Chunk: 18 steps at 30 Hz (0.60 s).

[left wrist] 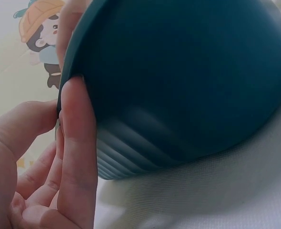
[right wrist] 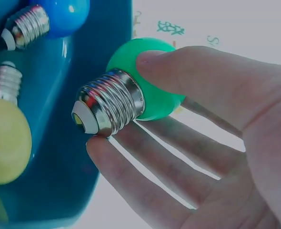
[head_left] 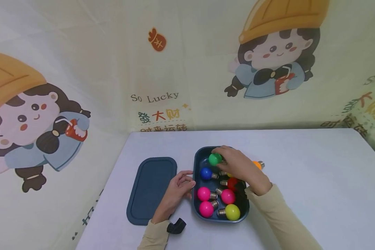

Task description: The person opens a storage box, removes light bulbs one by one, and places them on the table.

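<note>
My right hand (head_left: 235, 165) pinches a green light bulb (head_left: 215, 159) over the far end of a dark blue container (head_left: 195, 208). In the right wrist view, the thumb lies on the green globe and the fingers are beneath it, its metal screw base facing the container. Inside lie a blue bulb (head_left: 206, 173), several pink bulbs (head_left: 206, 209), a red bulb (head_left: 232, 184) and yellow bulbs (head_left: 232, 212). My left hand (head_left: 179, 189) holds the container's left rim, with the thumb at the edge and a finger along the outer wall (left wrist: 178, 95).
A flat dark blue lid (head_left: 151, 191) lies on the white table (head_left: 315, 180), left of the container. Just right of the container, partly behind the right hand, is an orange bulb (head_left: 257, 164). A printed cloth (head_left: 206, 69) hangs behind the table and at its sides.
</note>
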Each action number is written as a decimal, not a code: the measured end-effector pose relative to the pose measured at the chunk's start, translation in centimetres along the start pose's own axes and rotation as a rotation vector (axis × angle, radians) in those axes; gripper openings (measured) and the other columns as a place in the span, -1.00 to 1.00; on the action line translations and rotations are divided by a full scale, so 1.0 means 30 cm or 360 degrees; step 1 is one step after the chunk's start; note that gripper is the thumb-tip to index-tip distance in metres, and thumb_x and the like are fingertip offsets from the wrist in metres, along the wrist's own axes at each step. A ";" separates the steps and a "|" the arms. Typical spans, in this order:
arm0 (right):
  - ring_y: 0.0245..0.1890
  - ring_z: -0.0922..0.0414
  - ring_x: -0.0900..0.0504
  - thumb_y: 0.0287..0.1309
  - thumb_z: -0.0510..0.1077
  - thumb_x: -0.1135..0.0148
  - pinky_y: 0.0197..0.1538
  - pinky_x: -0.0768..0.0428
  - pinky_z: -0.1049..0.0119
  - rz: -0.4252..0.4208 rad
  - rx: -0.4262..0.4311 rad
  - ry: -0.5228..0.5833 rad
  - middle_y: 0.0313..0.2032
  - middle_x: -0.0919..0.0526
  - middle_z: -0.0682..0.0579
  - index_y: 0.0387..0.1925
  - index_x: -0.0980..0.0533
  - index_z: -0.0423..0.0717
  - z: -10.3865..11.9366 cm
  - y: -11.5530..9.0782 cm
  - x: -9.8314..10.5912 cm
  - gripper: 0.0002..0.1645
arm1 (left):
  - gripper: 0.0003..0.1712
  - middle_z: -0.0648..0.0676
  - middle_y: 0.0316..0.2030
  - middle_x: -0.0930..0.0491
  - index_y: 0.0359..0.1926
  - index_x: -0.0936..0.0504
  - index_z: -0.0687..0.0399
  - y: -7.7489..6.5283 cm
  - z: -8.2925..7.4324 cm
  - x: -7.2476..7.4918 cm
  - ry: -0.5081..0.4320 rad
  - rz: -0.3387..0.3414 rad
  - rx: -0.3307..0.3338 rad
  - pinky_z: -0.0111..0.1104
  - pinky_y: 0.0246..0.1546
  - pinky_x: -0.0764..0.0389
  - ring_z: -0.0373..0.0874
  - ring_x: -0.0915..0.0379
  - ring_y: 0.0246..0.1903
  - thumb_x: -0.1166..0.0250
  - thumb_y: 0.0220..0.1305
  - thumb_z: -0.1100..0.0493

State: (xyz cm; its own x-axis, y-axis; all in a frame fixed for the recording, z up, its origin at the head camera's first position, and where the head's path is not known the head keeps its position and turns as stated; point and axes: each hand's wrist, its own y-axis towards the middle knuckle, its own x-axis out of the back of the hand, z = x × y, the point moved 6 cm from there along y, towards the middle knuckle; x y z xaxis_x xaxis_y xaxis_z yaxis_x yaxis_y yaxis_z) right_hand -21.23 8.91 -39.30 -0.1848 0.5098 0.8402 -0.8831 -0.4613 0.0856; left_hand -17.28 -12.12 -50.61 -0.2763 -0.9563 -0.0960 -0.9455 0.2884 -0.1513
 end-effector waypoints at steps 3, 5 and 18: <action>-0.07 -0.04 -0.63 0.13 -0.26 -0.42 0.00 -0.68 0.01 -0.0035 0.0013 0.0010 -0.02 -0.63 -0.12 0.11 -0.54 -0.21 -0.003 -0.021 0.018 -0.52 | -0.46 0.05 -0.21 -0.55 0.26 -0.41 0.15 0.003 0.000 0.005 0.0026 0.0013 -0.0013 -0.38 -0.48 -0.64 -0.25 -0.51 -0.40 -0.34 0.31 0.20; -0.09 -0.03 -0.64 0.11 -0.25 -0.43 -0.02 -0.69 0.02 -0.0058 0.0026 -0.0004 -0.05 -0.63 -0.11 0.10 -0.54 -0.20 -0.011 -0.040 0.033 -0.51 | -0.46 0.05 -0.21 -0.55 0.27 -0.41 0.16 0.006 0.001 0.000 0.0029 0.0025 -0.0023 -0.39 -0.48 -0.64 -0.25 -0.51 -0.40 -0.34 0.32 0.21; -0.17 0.00 -0.65 0.05 -0.33 -0.46 -0.11 -0.72 0.07 -0.0222 0.0099 -0.0094 -0.09 -0.62 -0.09 0.09 -0.55 -0.20 -0.022 -0.141 0.094 -0.48 | -0.48 0.07 -0.21 -0.53 0.26 -0.42 0.17 0.006 0.011 0.007 0.0027 0.0004 -0.0038 -0.39 -0.50 -0.63 -0.25 -0.50 -0.42 -0.33 0.31 0.25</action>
State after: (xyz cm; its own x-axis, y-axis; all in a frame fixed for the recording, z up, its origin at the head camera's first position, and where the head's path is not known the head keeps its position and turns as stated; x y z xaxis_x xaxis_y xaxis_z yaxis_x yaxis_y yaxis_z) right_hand -18.29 12.76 -37.65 -0.0347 0.5295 0.8476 -0.8698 -0.4337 0.2352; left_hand -17.45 -12.27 -50.97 -0.2811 -0.9564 -0.0798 -0.9486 0.2895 -0.1279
